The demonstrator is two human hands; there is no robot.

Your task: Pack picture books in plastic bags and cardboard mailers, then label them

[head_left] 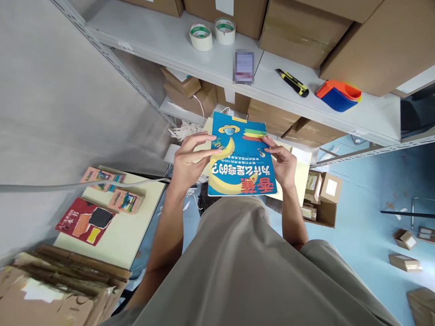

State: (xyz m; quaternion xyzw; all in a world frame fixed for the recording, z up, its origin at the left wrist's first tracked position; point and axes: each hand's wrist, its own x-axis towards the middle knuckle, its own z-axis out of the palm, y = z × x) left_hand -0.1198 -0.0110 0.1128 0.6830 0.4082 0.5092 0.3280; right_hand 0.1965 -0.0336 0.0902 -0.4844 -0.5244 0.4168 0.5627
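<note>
Between my two hands is a blue book (242, 154) with bananas, a ringed planet and Chinese lettering on its cover, upside down to me. My left hand (193, 156) grips its left edge, fingers lying over the cover. On the opposite side, my right hand (281, 162) pinches the right edge with the fingertips. The book hangs in front of my body, above a pale yellow tabletop (297, 181) that shows partly behind it.
A grey shelf (163, 38) ahead carries tape rolls (201, 37), a blurred phone-like rectangle (244, 66), a yellow-black utility knife (292, 83), an orange-blue tape dispenser (339, 95) and cardboard boxes (302, 34). To the left, books (86, 221) lie on a table (136, 226) near stacked cardboard (61, 290).
</note>
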